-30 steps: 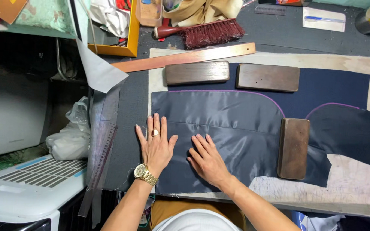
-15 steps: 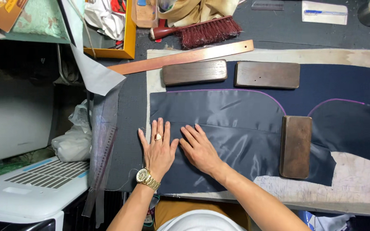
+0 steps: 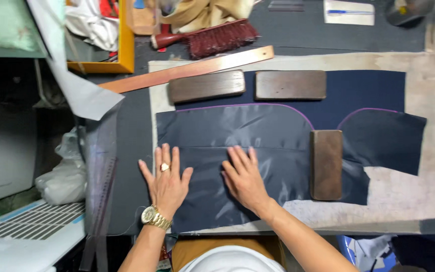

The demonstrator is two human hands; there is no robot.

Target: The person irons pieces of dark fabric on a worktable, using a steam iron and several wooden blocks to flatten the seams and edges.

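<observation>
Both hands lie flat with fingers spread, gripping nothing, the left hand [image 3: 166, 182] and right hand [image 3: 243, 178] pressing side by side on the shiny dark lining fabric [image 3: 237, 131], left of the upright wooden block [image 3: 326, 163] weighting it on the worktop [image 3: 414, 201].

Three dark wooden blocks [image 3: 290, 84] weigh the cloth, a long wooden ruler [image 3: 187, 69] and a red-bristled brush [image 3: 207, 38] lie at the far side, a clear ruler [image 3: 101, 186] hangs left, and a white appliance [image 3: 26, 236] sits near-left.
</observation>
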